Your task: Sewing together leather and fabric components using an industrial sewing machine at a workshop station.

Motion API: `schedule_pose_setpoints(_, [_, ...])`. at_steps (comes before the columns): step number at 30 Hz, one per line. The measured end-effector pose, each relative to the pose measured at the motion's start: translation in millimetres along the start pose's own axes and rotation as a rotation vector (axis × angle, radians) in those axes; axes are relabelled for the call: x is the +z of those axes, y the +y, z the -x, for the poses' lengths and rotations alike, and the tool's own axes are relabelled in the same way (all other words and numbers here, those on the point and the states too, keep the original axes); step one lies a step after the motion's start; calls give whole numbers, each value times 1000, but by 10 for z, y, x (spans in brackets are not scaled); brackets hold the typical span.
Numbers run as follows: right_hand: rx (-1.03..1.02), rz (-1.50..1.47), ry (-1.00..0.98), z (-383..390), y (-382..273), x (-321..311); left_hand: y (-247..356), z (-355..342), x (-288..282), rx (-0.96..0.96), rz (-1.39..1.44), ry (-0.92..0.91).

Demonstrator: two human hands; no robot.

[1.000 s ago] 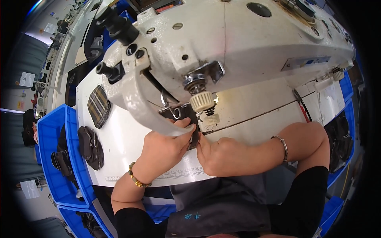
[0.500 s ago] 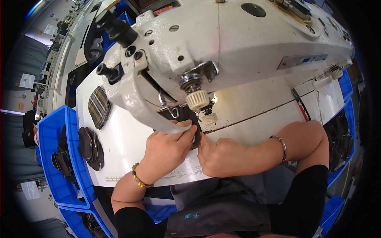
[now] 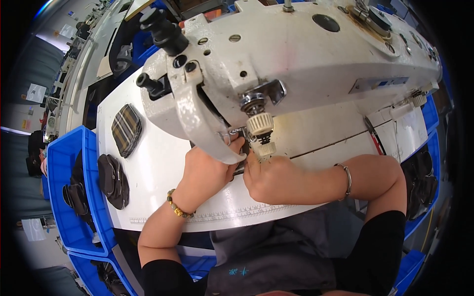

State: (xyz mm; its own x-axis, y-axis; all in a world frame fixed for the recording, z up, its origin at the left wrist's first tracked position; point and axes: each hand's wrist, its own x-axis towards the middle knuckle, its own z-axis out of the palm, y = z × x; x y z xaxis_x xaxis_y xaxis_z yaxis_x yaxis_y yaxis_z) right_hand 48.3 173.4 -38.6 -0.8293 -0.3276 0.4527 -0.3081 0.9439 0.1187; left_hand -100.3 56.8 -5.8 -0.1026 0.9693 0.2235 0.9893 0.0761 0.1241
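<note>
A white sewing machine [image 3: 306, 59] reaches over the table from the right. Below its needle end lies a small dark fabric piece [image 3: 241, 168], mostly covered by my fingers and the machine's curved white arm [image 3: 190, 116]. From the left, my left hand [image 3: 207, 167] presses on the piece with bent fingers, its fingertips partly behind that arm. My right hand [image 3: 271, 178] is closed at the piece's right edge, thumb and forefinger against it. The needle and the seam are hidden.
On the white tabletop [image 3: 163, 192], a plaid fabric piece [image 3: 126, 130] and a stack of dark pieces [image 3: 113, 181] lie at left. Red-and-black snips [image 3: 375, 137] rest at right. Blue bins [image 3: 69, 140] with dark pieces flank the table. A printed ruler [image 3: 237, 212] runs along the front edge.
Both hands have moved a little away from me, taking the dark piece farther under the machine. The zipper-like teeth along its edge now show less. My whole view has shifted slightly.
</note>
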Motion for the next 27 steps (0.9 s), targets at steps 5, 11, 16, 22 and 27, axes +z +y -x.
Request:
schedule_pose_setpoints(5, [76,-48,32,8,20,119,-95,-7,-45,23,5,-15])
schedule_pose_setpoints(11, [-12,18,36,16,57,71,-149,65,-83,222,47,137])
schedule_pose_setpoints(16, [9,-89,-128,48,9,-49,-108,69,-74,38,59,-5])
schedule_pose_setpoints(22, [53,-136,-47,43,-13,13,-93,68,-65,106,52,44])
schedule_pose_setpoints(27, [45,-153,-52,42,-3,12,-72,64,-51,83,58,27])
